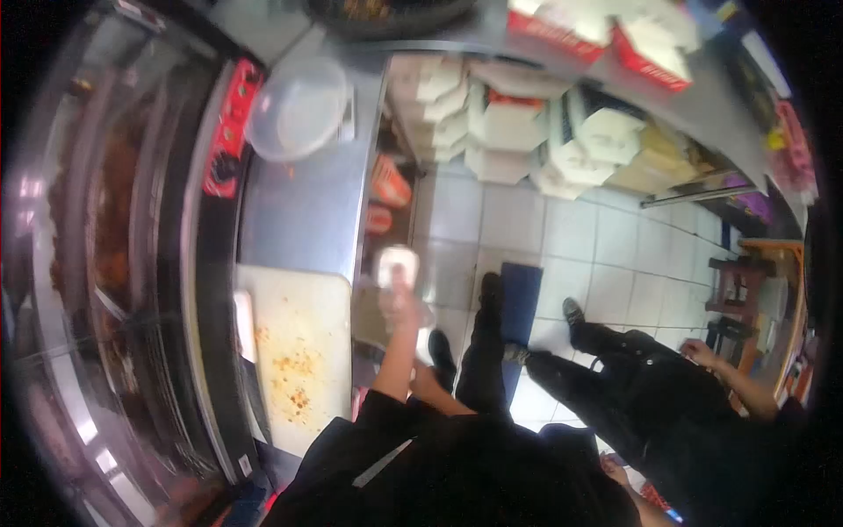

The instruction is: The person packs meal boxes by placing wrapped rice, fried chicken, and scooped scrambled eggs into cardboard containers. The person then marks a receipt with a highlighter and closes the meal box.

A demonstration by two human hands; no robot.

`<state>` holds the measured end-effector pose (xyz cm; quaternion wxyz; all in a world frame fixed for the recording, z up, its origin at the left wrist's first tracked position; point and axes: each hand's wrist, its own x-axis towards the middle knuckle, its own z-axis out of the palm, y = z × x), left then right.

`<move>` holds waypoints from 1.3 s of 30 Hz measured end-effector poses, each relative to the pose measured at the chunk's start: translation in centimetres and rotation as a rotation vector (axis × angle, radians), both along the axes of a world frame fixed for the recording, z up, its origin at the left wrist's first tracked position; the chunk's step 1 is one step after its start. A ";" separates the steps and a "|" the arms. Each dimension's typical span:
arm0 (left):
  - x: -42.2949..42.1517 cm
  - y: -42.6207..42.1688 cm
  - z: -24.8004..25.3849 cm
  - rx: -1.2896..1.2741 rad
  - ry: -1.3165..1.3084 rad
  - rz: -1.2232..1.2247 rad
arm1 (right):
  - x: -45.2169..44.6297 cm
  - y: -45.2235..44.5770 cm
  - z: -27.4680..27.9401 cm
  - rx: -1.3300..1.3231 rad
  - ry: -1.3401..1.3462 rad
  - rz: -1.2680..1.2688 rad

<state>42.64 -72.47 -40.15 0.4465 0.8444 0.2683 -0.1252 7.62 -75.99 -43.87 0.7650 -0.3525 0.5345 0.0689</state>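
My left hand (399, 303) is blurred by motion beside the counter's edge. Its fingers are closed around a small white thing with rounded corners (399, 262), too smeared to name. Below that arm my right forearm (443, 397) runs up and to the left, and its hand is hidden behind the left forearm. A white cutting board (327, 342) with brown crumbs lies on the counter just left of my arms. Along the board's left side is a white handle (245, 327), apparently a knife's.
A translucent plastic bowl (299, 110) sits on the steel counter (290, 215). Left is a glass-fronted food case (114, 220) with a red control panel (230, 132). Stacked white cartons (509, 136) stand ahead. At right is a person in black (654, 386), near stools (733, 285).
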 end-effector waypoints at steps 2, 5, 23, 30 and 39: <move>-1.1 -3.7 6.5 -0.285 -0.055 -0.251 | 14.7 -0.4 1.3 -0.216 -0.218 0.092; -1.7 -8.9 16.6 -0.872 -0.041 -0.518 | 21.5 -12.7 16.3 -0.017 -0.568 -0.343; 22.5 -17.3 38.7 0.177 -0.907 -0.611 | 37.4 -72.6 24.8 -1.625 0.312 -0.055; 30.1 -9.2 46.0 1.163 -1.114 -0.728 | 41.8 -70.4 26.5 -1.679 0.073 0.624; 38.5 -3.7 46.9 1.710 -0.909 -1.024 | 39.1 -73.3 23.4 -1.854 0.099 0.260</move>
